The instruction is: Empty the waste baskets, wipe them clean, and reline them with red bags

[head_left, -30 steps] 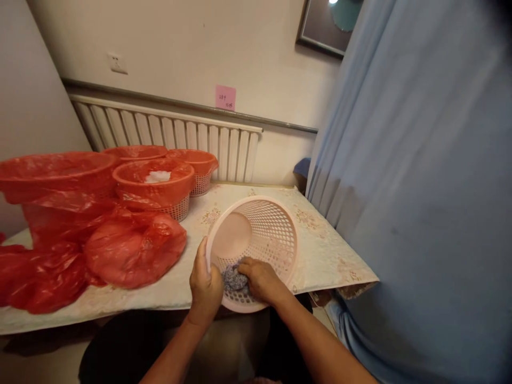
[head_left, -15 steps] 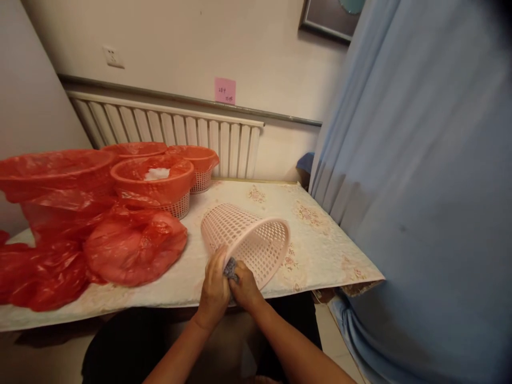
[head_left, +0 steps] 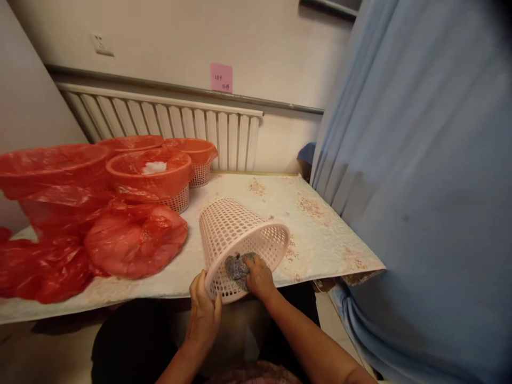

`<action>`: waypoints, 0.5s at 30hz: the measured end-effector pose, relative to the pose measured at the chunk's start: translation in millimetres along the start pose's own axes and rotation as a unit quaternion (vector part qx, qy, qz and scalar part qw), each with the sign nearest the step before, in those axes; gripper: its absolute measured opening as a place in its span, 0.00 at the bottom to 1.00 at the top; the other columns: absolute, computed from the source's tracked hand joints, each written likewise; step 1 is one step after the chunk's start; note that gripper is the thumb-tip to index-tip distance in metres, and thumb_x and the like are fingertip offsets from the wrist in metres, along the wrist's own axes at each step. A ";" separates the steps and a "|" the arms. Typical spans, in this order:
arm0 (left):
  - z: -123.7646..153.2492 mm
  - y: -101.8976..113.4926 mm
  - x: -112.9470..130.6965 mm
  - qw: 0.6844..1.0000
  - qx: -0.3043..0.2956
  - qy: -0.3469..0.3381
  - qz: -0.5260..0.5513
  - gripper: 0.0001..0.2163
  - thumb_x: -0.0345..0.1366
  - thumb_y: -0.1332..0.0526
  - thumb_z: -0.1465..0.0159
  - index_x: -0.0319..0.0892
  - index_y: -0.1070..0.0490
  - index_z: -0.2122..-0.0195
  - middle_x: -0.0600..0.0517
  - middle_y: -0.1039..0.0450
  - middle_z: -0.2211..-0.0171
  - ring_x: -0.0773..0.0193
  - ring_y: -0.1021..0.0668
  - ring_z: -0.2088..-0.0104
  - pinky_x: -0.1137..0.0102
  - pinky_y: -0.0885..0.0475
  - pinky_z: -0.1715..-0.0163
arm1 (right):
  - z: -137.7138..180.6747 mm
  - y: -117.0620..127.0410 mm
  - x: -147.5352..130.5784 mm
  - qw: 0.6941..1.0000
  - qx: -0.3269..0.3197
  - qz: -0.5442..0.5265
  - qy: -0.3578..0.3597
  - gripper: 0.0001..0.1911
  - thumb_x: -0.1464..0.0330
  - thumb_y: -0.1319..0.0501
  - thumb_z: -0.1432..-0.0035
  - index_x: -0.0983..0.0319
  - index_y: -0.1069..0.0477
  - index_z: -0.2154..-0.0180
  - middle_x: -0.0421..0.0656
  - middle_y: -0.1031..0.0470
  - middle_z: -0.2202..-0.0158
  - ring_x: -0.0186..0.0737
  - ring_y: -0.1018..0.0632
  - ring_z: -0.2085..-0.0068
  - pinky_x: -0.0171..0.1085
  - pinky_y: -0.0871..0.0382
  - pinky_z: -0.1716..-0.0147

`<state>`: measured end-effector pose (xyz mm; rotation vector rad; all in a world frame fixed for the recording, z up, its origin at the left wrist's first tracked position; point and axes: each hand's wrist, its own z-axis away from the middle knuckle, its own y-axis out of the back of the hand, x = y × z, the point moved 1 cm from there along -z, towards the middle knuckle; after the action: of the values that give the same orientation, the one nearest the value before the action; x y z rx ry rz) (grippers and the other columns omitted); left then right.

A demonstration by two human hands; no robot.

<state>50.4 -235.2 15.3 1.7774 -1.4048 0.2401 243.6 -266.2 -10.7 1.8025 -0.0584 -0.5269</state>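
1. On the table (head_left: pixel 320 248), near its front edge, the basket (head_left: pixel 228 221) lies tipped on its side, mouth towards the person and to the right, base pointing away.
2. The left hand (head_left: pixel 205 306) is clamped on the lower left of the rim (head_left: pixel 230 300), apart from the right hand.
3. The right hand (head_left: pixel 259 277) pinches the rag (head_left: pixel 237 269) just inside the mouth; whether the rag touches the mesh is hard to tell.
4. Half a second ago both hands were bunched together at the rim, with the rag squeezed small between them. Now they have parted, and the rag shows as a larger crumple, further inside.
5. The basket's angle has barely altered in that time. I judge that the left hand steadies it while the rag works on the inside rather than the edge.
6. Off to the left stand red-lined bins (head_left: pixel 150 184), one holding something white (head_left: pixel 154 168), and before them a loose red bag (head_left: pixel 136 242).
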 end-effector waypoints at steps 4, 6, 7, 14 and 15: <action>8.4 -4.7 -5.6 0.996 -0.031 0.075 0.041 0.31 0.29 0.46 0.39 0.39 0.55 0.35 0.38 0.44 0.42 0.49 0.35 0.40 0.50 0.36 0.42 | 3.1 4.1 -0.5 0.998 0.002 -0.056 -0.004 0.27 0.70 0.40 0.48 0.56 0.33 0.45 0.48 0.36 0.46 0.46 0.31 0.49 0.41 0.37 0.48; 13.8 -9.3 -12.8 0.990 -0.026 0.120 0.062 0.28 0.31 0.45 0.40 0.37 0.50 0.39 0.39 0.40 0.45 0.49 0.32 0.43 0.50 0.34 0.43 | 4.1 5.9 0.2 0.997 -0.003 -0.074 -0.012 0.28 0.66 0.38 0.48 0.56 0.34 0.44 0.48 0.36 0.45 0.47 0.31 0.48 0.42 0.37 0.47; 17.1 -11.7 -17.4 0.987 -0.020 0.146 0.068 0.26 0.33 0.44 0.41 0.36 0.47 0.41 0.39 0.38 0.48 0.49 0.30 0.45 0.50 0.33 0.45 | 4.6 6.0 0.2 0.997 -0.003 -0.079 -0.016 0.29 0.63 0.36 0.48 0.56 0.34 0.44 0.48 0.36 0.45 0.48 0.31 0.48 0.43 0.37 0.47; 31.6 -24.8 -36.6 0.960 -0.055 0.258 0.095 0.19 0.40 0.40 0.48 0.37 0.35 0.56 0.41 0.28 0.59 0.47 0.24 0.54 0.50 0.29 0.52 | 10.5 0.5 -7.7 0.998 0.012 -0.047 -0.036 0.31 0.63 0.35 0.51 0.55 0.35 0.43 0.48 0.38 0.43 0.49 0.31 0.49 0.45 0.37 0.48; 30.8 -25.9 -36.4 0.952 -0.081 0.274 0.109 0.17 0.40 0.41 0.48 0.38 0.34 0.58 0.42 0.27 0.60 0.47 0.23 0.55 0.51 0.29 0.52 | 10.9 0.3 -8.3 0.998 0.014 -0.042 -0.038 0.31 0.67 0.37 0.51 0.55 0.36 0.43 0.48 0.37 0.43 0.48 0.31 0.49 0.45 0.37 0.48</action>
<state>49.9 -230.1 -38.7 1.2836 -1.1667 0.6619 232.1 -273.6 -10.0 1.8174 -0.0420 -0.6570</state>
